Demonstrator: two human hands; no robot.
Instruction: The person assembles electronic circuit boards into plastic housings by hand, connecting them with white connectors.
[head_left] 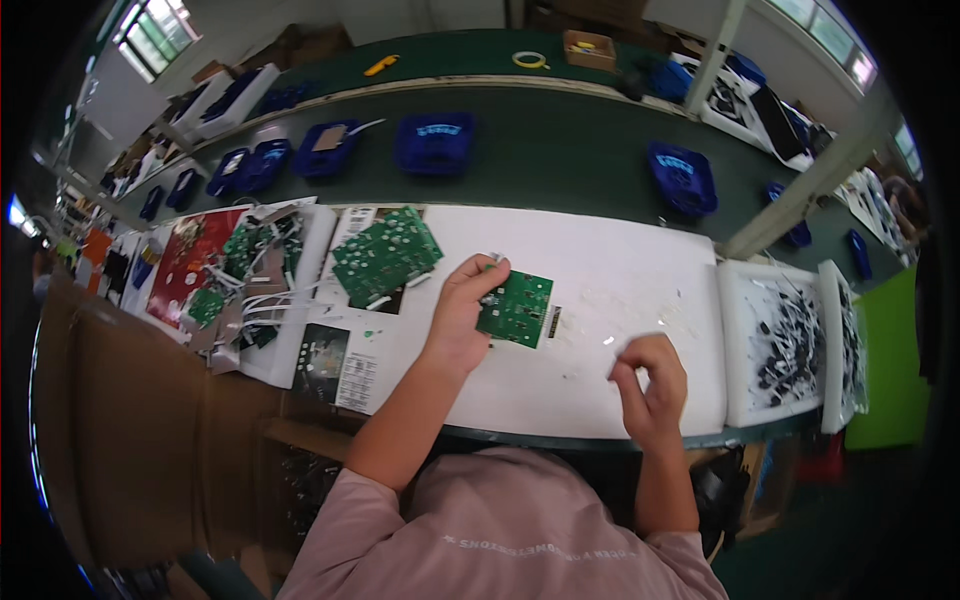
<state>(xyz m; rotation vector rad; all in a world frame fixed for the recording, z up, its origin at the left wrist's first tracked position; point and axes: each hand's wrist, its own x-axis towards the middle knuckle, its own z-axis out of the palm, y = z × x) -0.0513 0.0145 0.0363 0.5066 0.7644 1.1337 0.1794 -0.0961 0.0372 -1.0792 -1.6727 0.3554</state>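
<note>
My left hand (464,312) grips a green circuit board (520,308) by its left edge, over the white work surface (590,390). To the right, my right hand (652,380) hovers with thumb and forefinger pinched together. A tiny whitish bit (609,341) shows near its fingertips; whether the fingers hold anything is too small to tell. Just right of the held board lies a small dark strip (555,321). A larger panel of green circuit boards (388,255) rests left of my left hand, on printed sheets.
At the left, a tray (314,260) bears circuit boards and white cables. A white foam tray (738,345) of small black parts stands at the right. Blue bins (434,143) line the green bench behind. A metal post (800,195) rises at the right. Small scraps (680,318) lie scattered.
</note>
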